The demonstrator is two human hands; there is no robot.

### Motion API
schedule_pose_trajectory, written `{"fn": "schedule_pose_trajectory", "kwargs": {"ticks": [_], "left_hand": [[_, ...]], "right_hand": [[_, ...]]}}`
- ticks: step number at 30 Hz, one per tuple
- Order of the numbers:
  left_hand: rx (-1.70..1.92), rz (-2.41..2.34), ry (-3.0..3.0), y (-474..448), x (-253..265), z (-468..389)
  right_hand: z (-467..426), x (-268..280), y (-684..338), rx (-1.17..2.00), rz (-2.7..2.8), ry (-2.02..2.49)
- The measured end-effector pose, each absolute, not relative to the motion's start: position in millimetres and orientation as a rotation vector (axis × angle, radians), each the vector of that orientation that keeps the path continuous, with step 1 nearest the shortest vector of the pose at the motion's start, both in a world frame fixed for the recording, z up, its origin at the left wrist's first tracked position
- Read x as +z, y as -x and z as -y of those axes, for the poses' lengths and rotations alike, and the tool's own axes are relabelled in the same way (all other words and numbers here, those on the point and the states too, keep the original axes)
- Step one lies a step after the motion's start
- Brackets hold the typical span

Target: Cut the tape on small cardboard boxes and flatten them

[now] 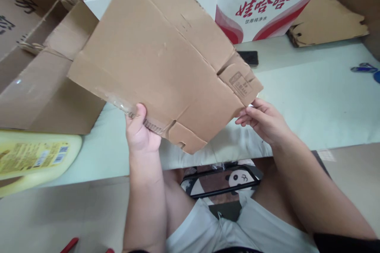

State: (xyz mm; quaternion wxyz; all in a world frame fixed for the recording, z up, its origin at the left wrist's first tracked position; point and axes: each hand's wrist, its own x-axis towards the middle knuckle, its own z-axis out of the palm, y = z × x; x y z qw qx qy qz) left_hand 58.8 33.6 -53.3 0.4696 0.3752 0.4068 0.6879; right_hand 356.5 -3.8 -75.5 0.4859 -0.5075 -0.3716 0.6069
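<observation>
Cardboard carton [160, 59], already flat and lifted above the pale-green table [314, 102], is gripped by the left hand [143, 135] at its near edge, while the right hand [266, 122] touches its right corner, whether pinching I cannot tell, and its sides seem not opened out.

- Cardboard piece [166, 55]: brown, flattened, creased.
- Held aslant, gripped by left fingers [140, 112]; most of it extends beyond them.
- Clear tape [116, 101] along edge, just beside left fingers.
- Notched flap [191, 139] between left and right fingers [259, 114].
- Printed flap [242, 83], dark lettering; corner at right fingers.
</observation>
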Motion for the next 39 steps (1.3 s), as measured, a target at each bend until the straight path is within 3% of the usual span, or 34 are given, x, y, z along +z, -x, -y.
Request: {"fn": "schedule_pose_trajectory", "kwargs": {"ticks": [14, 39], "left_hand": [[1.412, -1.165, -0.703, -74.3, -56.7, -30.1], [1.415, -1.370, -0.739, -75.3, -42.0, -31.8]], "right_hand": [[10.1, -86.5, -344.8, 1.343, 0.920, 1.137], [6.0, -78.7, -343.4, 1.153, 0.725, 1.107]]}}
